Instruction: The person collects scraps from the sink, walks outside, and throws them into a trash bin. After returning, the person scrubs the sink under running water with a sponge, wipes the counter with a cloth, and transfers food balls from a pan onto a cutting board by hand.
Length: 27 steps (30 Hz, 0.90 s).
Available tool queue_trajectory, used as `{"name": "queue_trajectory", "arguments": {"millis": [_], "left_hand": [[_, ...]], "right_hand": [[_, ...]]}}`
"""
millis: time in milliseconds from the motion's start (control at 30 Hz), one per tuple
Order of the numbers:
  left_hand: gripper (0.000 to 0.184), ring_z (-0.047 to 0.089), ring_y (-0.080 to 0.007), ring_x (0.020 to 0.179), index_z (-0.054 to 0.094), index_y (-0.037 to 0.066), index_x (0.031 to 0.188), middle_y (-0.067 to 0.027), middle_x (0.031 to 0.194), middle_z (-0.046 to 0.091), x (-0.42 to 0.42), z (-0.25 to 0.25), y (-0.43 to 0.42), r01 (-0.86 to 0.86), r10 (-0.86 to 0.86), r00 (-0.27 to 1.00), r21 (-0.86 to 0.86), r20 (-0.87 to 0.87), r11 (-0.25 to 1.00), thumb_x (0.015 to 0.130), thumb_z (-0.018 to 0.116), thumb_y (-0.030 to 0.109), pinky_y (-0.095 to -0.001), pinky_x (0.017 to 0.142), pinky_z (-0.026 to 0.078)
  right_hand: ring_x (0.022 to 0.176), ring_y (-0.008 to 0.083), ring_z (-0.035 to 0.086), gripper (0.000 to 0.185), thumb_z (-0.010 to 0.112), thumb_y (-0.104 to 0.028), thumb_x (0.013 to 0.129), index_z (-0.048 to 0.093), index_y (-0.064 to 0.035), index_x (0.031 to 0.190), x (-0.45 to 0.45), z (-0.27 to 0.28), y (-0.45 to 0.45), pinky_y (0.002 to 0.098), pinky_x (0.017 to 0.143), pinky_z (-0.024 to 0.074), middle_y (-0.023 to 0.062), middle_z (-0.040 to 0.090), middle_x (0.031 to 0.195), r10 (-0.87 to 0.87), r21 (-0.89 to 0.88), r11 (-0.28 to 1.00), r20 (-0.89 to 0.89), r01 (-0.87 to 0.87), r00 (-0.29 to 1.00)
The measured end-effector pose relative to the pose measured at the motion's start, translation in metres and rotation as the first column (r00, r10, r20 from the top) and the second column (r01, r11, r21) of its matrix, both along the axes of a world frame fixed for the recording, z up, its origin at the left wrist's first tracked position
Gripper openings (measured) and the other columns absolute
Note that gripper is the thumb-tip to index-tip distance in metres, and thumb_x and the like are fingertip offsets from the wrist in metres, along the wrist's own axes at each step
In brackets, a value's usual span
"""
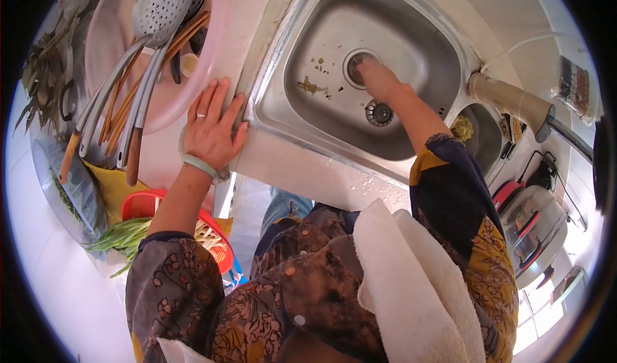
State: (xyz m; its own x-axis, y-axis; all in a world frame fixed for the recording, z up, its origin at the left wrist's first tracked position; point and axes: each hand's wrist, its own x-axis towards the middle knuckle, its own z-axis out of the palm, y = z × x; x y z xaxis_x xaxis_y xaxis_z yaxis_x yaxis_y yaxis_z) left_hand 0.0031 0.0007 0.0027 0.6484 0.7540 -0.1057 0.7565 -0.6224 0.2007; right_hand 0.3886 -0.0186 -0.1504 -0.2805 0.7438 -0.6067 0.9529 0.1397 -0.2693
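– Where's the right hand (385, 86)?
– At one o'clock in the view, down in the steel sink (315, 48), its fingertips inside the drain opening (349, 75). They're hidden there, so I can't tell whether they grip anything
– And the strainer (378, 113)?
– On the sink floor, between five and six o'clock from that opening, just beside it and near the right wrist. Green scraps (311, 87) lie at eight o'clock from the opening
– What about the left hand (215, 128)?
– At ten o'clock in the view, palm down on the pale counter (321, 176), fingers spread and grasping nothing. There's a ring (201, 115) on one finger and a pale bracelet (200, 165) at the wrist
– Anything farther out?
– Past that hand, also towards ten, a pink basin (222, 41) with a perforated skimmer (164, 9) and wooden chopsticks (187, 35) leaning in it. At eight, a red basket (144, 203), with spring onions (125, 237) beside it
– And the other way?
– Near three o'clock, a smaller side bowl (482, 122) with a yellowish clump (461, 129). Between four and five, a white towel (405, 279) hangs over the person's patterned top (321, 286)
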Motion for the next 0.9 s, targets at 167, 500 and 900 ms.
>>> {"name": "queue_trajectory", "arguments": {"millis": [167,500,900], "left_hand": [[0.049,0.033,-0.0338,0.137,0.06,0.007,0.124,-0.0161,0.148,0.037,-0.001,0.0,0.0,0.003,-0.003,1.0,0.006,0.008,1.0,0.078,0.065,0.023,-0.0477,0.114,0.025],[0.05,0.032,-0.0333,0.138,0.06,0.008,0.125,-0.0159,0.149,0.036,-0.001,-0.002,-0.002,0.009,-0.008,1.0,0.028,-0.01,1.0,0.078,0.064,0.022,-0.0471,0.114,0.025],[0.051,0.031,-0.0345,0.138,0.056,0.01,0.129,-0.0162,0.149,0.034,0.0,-0.001,-0.003,0.01,-0.009,0.999,0.022,-0.043,1.0,0.08,0.063,0.022,-0.048,0.114,0.024]], "right_hand": [[0.114,0.0357,0.053,0.036,0.05,0.003,0.08,0.054,0.0017,0.115,-0.01,-0.039,-0.024,0.0428,0.1,0.0438,0.0221,0.053,0.122,-0.285,0.18,0.933,-0.16,0.312,0.945],[0.112,0.0387,0.054,0.026,0.05,-0.002,0.079,0.061,0.0032,0.102,-0.043,-0.041,-0.028,0.0441,0.099,0.0432,0.0248,0.058,0.114,-0.458,0.164,0.868,-0.105,0.47,0.883],[0.11,0.034,0.06,0.03,0.051,-0.011,0.089,0.065,-0.0001,0.112,-0.027,-0.042,-0.017,0.0386,0.096,0.0457,0.0202,0.063,0.118,-0.708,-0.231,0.692,-0.407,0.684,0.578]]}}
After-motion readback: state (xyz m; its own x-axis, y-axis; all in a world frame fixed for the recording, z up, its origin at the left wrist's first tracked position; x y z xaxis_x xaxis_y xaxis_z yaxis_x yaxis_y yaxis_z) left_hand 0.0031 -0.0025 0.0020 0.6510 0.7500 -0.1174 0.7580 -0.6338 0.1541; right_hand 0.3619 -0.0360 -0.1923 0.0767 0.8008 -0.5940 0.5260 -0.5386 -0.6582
